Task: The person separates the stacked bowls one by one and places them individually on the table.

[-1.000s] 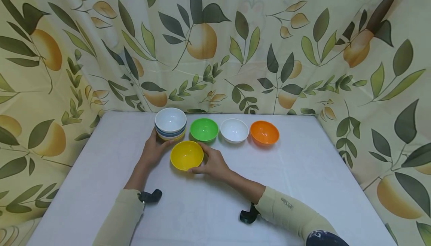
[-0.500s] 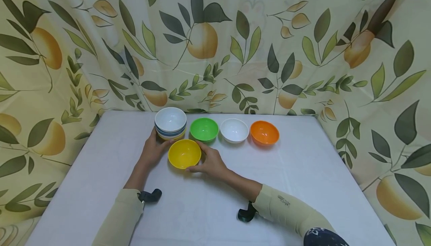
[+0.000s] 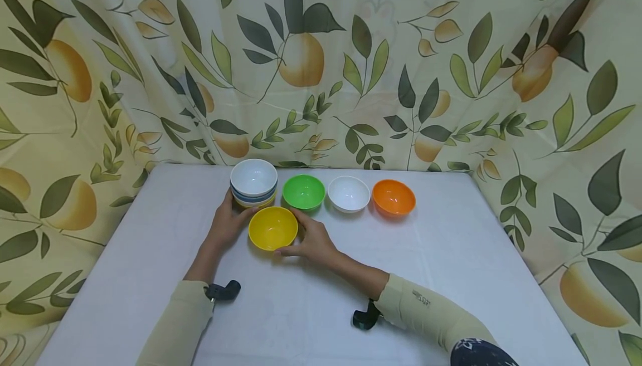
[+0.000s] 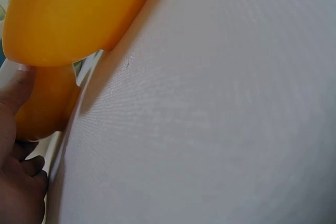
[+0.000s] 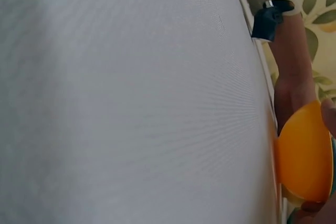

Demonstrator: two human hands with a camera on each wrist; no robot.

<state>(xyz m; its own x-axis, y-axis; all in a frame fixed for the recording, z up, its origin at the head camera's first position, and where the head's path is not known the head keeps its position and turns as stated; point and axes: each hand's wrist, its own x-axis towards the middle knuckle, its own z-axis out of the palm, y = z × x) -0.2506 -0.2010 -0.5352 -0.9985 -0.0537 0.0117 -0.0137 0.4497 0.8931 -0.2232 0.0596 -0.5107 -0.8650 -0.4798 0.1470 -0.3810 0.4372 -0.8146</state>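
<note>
A stack of bowls stands at the back left, a white one on top, blue and white rims under it and yellow at the bottom. My left hand holds the stack low down, thumb in front and fingers round the left side. Just in front of it is a single yellow bowl, upright, which my right hand grips by its right side between thumb and fingers. In the left wrist view this yellow bowl covers part of the stack's lowest yellow bowl. Most of the right hand's fingers are cut off in the right wrist view.
To the right of the stack, a green bowl, a white bowl and an orange bowl stand in a row. They are on a table with a white cloth. Behind hangs a patterned curtain.
My right hand has moved the single yellow bowl slightly to the left and back, closer to the stack. The left hand and the stack stay in place.
</note>
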